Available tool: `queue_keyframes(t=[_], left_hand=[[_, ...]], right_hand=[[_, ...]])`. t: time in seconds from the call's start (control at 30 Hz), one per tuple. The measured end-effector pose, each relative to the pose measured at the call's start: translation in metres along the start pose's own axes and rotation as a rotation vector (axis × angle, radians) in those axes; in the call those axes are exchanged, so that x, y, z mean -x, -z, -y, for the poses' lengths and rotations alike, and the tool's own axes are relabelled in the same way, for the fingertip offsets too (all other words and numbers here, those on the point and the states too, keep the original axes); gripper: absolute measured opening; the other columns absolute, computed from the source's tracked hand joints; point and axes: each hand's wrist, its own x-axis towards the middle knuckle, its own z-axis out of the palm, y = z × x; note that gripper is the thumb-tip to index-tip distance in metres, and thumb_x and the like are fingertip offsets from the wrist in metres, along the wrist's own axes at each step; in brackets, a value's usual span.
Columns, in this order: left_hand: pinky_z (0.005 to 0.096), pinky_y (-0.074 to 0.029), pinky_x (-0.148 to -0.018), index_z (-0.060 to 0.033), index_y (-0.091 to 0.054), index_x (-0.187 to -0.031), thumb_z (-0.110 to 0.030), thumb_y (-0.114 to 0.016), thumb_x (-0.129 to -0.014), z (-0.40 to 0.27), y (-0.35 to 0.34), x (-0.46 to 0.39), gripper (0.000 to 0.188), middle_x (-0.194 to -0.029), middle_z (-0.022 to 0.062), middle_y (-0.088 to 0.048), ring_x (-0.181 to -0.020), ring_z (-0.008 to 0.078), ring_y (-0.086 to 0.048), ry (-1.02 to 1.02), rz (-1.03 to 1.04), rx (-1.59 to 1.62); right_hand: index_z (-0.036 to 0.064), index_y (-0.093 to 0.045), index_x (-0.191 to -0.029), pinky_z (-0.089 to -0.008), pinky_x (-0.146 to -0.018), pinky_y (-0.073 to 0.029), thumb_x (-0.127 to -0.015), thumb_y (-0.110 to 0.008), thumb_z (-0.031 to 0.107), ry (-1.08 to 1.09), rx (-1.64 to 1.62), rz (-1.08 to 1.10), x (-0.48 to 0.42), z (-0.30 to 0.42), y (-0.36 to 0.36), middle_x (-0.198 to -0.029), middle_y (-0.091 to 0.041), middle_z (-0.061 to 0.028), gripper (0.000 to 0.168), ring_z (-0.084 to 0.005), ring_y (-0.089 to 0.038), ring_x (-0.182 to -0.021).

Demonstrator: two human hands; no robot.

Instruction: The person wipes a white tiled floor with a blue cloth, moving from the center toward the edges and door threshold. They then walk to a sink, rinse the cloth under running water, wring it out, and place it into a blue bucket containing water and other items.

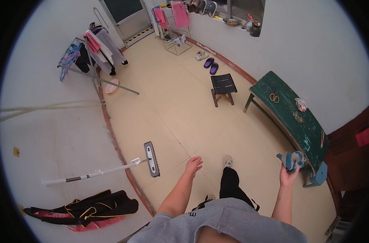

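Note:
My right hand (289, 177) is closed around a crumpled blue and grey cloth (291, 161), beside the near end of a worn green table (293, 121). My left hand (194, 165) is held out over the tiled floor with nothing in it, its fingers loosely apart and slightly bent. On the table lie scissors (274, 97) with looped handles, a crumpled plastic bag (300, 104) and thin red sticks or pens (322, 139). To the left of my left hand, a flat mop (152, 159) leans at the wall.
A black folding stool (224, 84) and purple slippers (214, 68) stand ahead. Clothes racks (93, 77) (176, 50) flank the door. A pink basin (112, 86) is at the left wall, a blue plastic stool (319, 176) by the table's near end. Dark clothing (102, 206) hangs at left.

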Motion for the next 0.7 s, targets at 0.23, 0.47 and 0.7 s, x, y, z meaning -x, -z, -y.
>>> queue_keyframes(t=[0.23,0.47,0.7], left_hand=[[0.0303,-0.056,-0.065,-0.0051,-0.064,-0.112,-0.014,-0.065,-0.083,-0.13,0.069,-0.069,0.03,-0.095,0.0046,-0.066,-0.083,0.0138,-0.064,-0.106,-0.487,-0.278],[0.0374,-0.053,-0.061,-0.0038,-0.063,-0.104,-0.004,-0.058,-0.082,-0.113,0.153,0.006,0.022,-0.092,0.0101,-0.062,-0.075,0.0227,-0.062,0.483,-0.974,-0.015],[0.0393,-0.054,-0.063,-0.0064,-0.062,-0.109,-0.007,-0.062,-0.083,-0.17,0.168,-0.111,0.026,-0.092,0.0102,-0.062,-0.076,0.0232,-0.062,0.663,-0.931,0.19]], right_hand=[[0.004,-0.053,-0.124,-0.0481,-0.103,-0.046,-0.083,-0.066,0.007,-0.267,0.019,0.006,-0.204,-0.138,-0.083,-0.125,-0.058,-0.0137,0.043,-0.0321,-0.054,-0.119],[0.006,-0.055,-0.118,-0.0417,-0.096,-0.05,-0.084,-0.065,0.011,-0.59,0.105,-0.019,-0.374,-0.323,-0.184,-0.118,-0.061,-0.011,0.035,-0.0283,-0.058,-0.112],[0.007,-0.054,-0.117,-0.0404,-0.095,-0.05,-0.084,-0.065,0.01,-0.727,0.077,0.059,-0.481,-0.515,-0.274,-0.119,-0.061,-0.0103,0.036,-0.0263,-0.058,-0.112]])
